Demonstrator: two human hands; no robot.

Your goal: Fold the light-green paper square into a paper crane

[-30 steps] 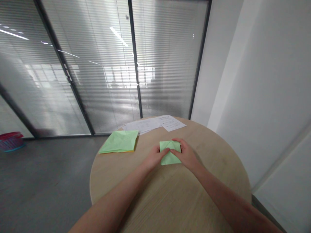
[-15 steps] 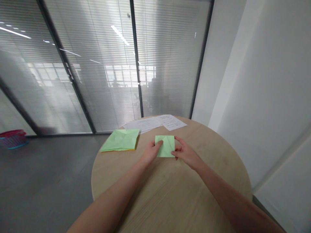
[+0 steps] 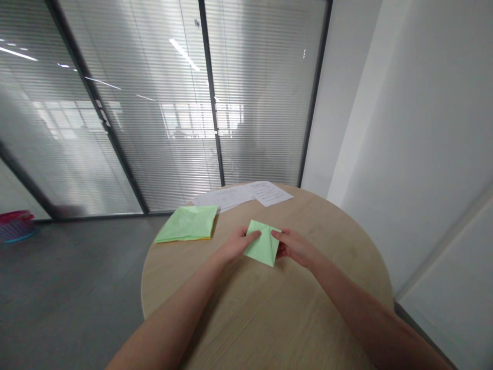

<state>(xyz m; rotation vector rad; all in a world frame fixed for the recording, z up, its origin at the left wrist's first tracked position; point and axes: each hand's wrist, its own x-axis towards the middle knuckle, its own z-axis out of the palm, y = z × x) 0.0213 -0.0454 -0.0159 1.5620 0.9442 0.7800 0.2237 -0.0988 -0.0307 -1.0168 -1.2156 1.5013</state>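
Observation:
A small folded square of light green paper (image 3: 263,247) is held above the middle of the round table, turned at a slant, with crease lines on its face. My left hand (image 3: 239,243) pinches its left edge, thumb lying on top and fingers mostly hidden underneath. On the other side, my right hand (image 3: 295,246) grips the right edge, its thumb pressed on the upper right part and its fingers curled behind. To the left lies a stack of larger green paper sheets (image 3: 188,223) with a yellow edge showing below.
White printed sheets (image 3: 269,193) overlap at the far edge of the wooden table (image 3: 246,318). Behind stands a glass partition with blinds (image 3: 262,144), with a white wall (image 3: 431,154) to the right. A red and blue basket (image 3: 17,226) sits on the floor at far left.
The green paper square has rotated clockwise from upright to slanted. My right thumb has moved from its lower right side to its upper right part. The view has shifted slightly.

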